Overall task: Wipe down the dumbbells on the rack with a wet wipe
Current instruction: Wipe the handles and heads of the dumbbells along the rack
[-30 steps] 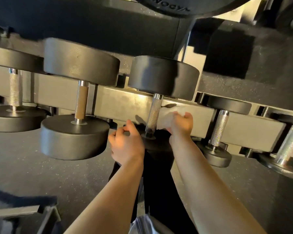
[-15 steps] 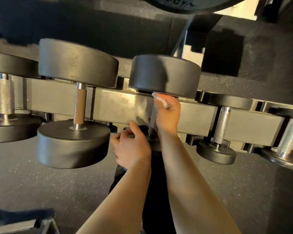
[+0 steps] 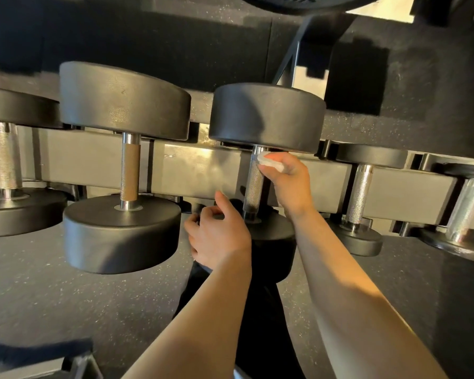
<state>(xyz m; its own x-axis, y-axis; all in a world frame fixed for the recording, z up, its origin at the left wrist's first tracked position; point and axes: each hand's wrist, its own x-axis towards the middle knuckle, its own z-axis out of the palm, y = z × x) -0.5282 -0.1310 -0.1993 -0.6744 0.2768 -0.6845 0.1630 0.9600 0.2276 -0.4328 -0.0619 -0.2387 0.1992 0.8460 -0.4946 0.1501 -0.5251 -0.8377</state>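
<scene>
Head view, looking down at the rack [image 3: 192, 170]. Right hand [image 3: 288, 179] was curled round the top of the knurled handle [image 3: 253, 187] of the centre dumbbell [image 3: 266, 116], with the wet wipe [image 3: 268, 162] pinched between its fingers and the steel, just under the upper head. Left hand [image 3: 219, 236] sat at the rim of the lower head [image 3: 271, 233] of the same dumbbell, fingers loosely curled; no grip on anything could be made out, though the fingertips were partly hidden.

Location: the dumbbell rested in its cradle on the grey rack beam, between a larger dumbbell [image 3: 123, 105] on its left and a smaller dumbbell [image 3: 367, 160] on its right. More dumbbells stood at both edges of the frame.

Handling, as judged: the dumbbell looked heavy and rigid, with matte rubber-like heads and a steel handle; best wiped in place, not lifted. The knurling should drag on the wipe and may snag or shred it. The wipe was thin, soft and limp, so it needs bunching in the fingers and wrapping round the bar. If the weight must be turned, take hold at the handle middle or steady it at a head.

Writing: part of raised lettering showed on the dark plate [image 3: 298, 2] at the top edge, cropped and not legible. No weight marks could be read on the heads.
</scene>
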